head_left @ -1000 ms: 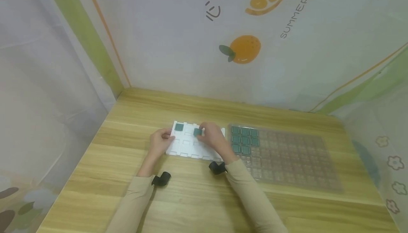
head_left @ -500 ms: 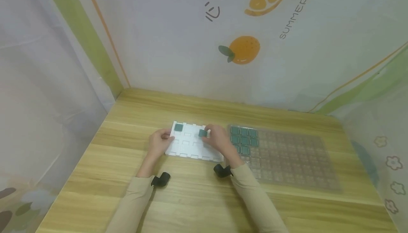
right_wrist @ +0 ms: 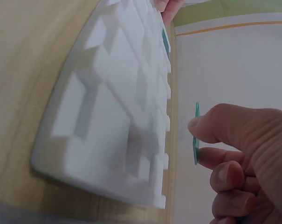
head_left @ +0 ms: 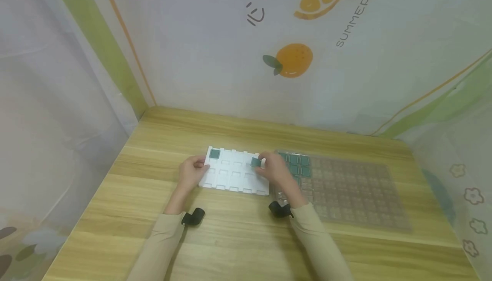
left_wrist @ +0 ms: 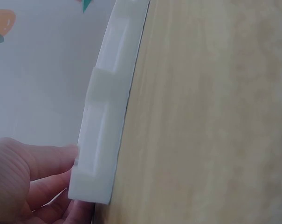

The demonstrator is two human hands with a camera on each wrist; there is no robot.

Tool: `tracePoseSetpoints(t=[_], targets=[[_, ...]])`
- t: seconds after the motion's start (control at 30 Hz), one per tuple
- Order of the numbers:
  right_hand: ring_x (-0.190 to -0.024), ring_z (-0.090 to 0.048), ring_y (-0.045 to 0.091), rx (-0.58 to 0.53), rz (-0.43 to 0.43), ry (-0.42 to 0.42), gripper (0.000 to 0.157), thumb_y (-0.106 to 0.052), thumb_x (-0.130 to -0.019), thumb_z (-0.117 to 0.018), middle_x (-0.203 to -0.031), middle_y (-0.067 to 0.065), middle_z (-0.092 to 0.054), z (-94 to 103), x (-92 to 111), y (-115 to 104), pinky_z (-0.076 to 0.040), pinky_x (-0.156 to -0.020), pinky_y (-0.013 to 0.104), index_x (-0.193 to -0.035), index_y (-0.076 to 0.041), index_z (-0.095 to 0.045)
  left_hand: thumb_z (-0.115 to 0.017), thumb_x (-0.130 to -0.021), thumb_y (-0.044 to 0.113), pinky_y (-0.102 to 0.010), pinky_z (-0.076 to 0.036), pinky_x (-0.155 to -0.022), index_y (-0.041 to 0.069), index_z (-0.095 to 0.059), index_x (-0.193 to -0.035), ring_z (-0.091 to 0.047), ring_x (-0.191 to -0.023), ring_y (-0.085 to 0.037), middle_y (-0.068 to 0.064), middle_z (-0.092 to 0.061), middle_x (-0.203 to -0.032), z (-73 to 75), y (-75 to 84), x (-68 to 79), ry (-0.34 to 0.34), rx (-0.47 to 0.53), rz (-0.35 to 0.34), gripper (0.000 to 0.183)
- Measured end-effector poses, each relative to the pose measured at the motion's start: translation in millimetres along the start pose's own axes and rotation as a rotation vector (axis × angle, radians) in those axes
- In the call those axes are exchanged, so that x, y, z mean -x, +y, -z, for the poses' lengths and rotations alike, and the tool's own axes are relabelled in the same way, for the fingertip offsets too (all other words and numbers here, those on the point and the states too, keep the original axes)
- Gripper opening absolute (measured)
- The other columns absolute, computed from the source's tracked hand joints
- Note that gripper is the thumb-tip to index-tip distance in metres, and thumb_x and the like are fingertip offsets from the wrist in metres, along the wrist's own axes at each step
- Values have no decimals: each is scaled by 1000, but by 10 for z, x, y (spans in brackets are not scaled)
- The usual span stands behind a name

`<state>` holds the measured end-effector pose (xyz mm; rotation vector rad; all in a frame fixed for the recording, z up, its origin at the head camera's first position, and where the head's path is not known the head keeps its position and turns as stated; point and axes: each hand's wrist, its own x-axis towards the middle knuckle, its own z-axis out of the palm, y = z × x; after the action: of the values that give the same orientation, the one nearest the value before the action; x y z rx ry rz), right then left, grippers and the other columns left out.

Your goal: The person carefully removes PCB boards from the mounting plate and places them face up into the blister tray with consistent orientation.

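Observation:
My left hand grips the left edge of a white tray with rows of shallow pockets. In the left wrist view its thumb lies against the tray's side, with other fingers reaching beneath. Between thumb and fingers my right hand pinches a thin green square plate by its edge, over the tray's far right part. The right wrist view shows this plate edge-on and apart from the tray. A matching green square sits in the tray's far left pocket.
Right of the white tray lies a large clear tray with many compartments. Several green squares fill its far left part, some hidden behind my right hand. Both trays are on a wooden table, with a printed curtain behind it.
My right hand has moved rightward with the pinched green plate, from near the white tray's middle to its right end. The left hand has kept its grip on the tray.

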<state>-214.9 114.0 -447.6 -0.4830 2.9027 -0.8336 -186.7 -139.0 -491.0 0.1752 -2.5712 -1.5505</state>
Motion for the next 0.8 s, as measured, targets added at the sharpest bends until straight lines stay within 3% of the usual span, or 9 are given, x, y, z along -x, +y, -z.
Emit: tracePoseSetpoints(t=[0.33,0.63,0.8], targets=[[-48,-34,9,3,7,3,30,-12,-80,-71,-55,-3,-41,130,169,199,-31,-43,22,-105,2,-62,-67,-81,-3,-41,-54,-78,-11,-62,-107,-63,-87,-34,-26,-64,-95,-6,-9,-4,-6,-4,4,29],[-45,-30,8,35,13,0,31,-9,-80,-70,-50,-4,-37,248,343,438,-27,-41,20,-108,3,-63,-67,-81,-3,-42,-54,-78,-11,-62,-107,-63,-86,-35,-26,-64,-95,-3,3,-4,-5,-8,-3,28],[-46,-35,9,34,21,3,32,-9,-78,-71,-52,-3,-43,309,398,491,-31,-40,21,-107,4,-63,-67,-81,-3,-42,-54,-78,-11,-63,-107,-63,-87,-35,-26,-64,-95,-4,-8,-8,-6,-9,0,28]])
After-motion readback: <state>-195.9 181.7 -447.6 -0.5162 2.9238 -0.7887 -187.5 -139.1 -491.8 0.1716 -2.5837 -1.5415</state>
